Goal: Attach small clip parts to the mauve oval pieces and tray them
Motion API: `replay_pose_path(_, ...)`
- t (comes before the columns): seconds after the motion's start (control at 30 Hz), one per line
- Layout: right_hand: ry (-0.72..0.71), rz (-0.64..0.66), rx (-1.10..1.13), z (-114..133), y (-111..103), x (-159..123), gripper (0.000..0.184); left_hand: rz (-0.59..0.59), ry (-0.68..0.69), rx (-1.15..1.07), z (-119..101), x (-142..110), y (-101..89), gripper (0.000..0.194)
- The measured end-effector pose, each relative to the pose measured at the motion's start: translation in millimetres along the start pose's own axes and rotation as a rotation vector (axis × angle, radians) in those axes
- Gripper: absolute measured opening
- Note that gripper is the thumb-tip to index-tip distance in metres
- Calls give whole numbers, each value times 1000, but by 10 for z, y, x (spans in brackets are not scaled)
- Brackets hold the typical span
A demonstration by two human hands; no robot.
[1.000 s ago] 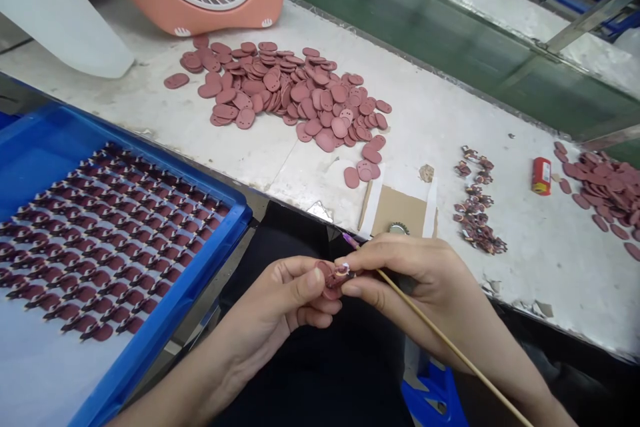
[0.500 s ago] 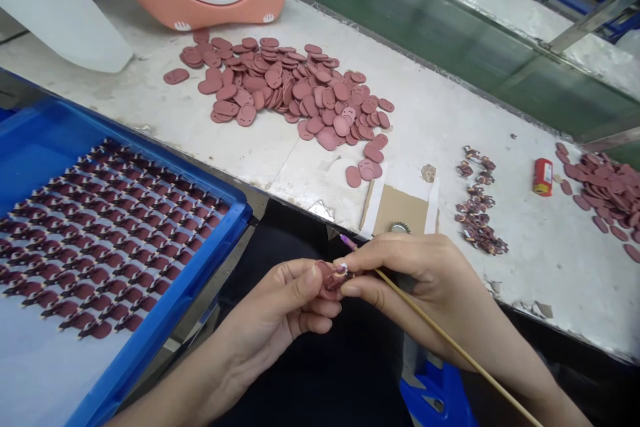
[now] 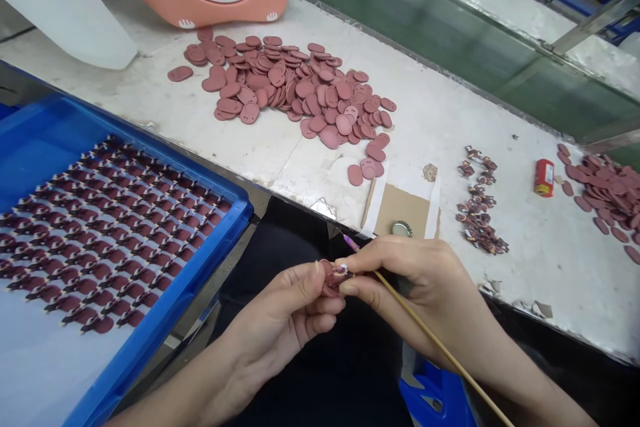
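My left hand [image 3: 287, 320] pinches a reddish-brown oval base [image 3: 327, 272] between thumb and fingers. My right hand [image 3: 415, 280] grips a small painted figurine [image 3: 341, 273] with thumb and index fingertips, touching the base. A thin wooden-handled brush [image 3: 425, 327] also lies in my right hand, its purple end [image 3: 351, 242] sticking out past the index finger. Fingertips partly hide where figurine and base meet. Both hands are above my dark-clothed lap, just in front of the table edge.
Loose oval bases [image 3: 280, 83] are heaped on the table [image 3: 425, 113], with another heap [image 3: 610, 190] at right. Small figurines [image 3: 480, 210], a red container [image 3: 543, 177], a bottle cap [image 3: 401, 229] on cardboard and an orange fan [image 3: 240, 7] stand there. A blue tray [image 3: 165, 320] holds rows of finished-looking pieces.
The view has shifted very slightly. Both hands keep their holds on the base and figurine, almost unmoved; the bottle cap shows more fully.
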State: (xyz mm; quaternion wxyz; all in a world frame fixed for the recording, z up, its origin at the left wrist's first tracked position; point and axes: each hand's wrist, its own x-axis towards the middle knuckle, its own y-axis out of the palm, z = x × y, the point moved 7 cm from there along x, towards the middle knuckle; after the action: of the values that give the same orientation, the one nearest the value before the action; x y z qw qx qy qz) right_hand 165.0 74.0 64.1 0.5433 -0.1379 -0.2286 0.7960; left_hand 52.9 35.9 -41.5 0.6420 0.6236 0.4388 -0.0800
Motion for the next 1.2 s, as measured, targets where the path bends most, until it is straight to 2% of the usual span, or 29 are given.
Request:
replay_pose_path(0.23,-42,-7,-33,75,18,-59,10,30,27,41,29,-27,-13,26)
replay_pose_path(0.4,-162,-56,-56,192,2,-124,15,109,87,142,-23,-72,61,30)
replay_pose_path(0.53,-214,-49,-51,234,-23,-178,20,127,69,155,-29,-85,100,32)
replay_pose_path(0.77,-164,-31,18,200,-40,-203,29,114,8,161,14,-105,102,32)
replay_pose_path(1.03,-197,-82,-65,237,0,-218,21,136,34,166,3,-129,107,30)
replay_pose_path(1.2,-199,-85,-78,242,16,-211,23,138,33,165,17,-129,93,29)
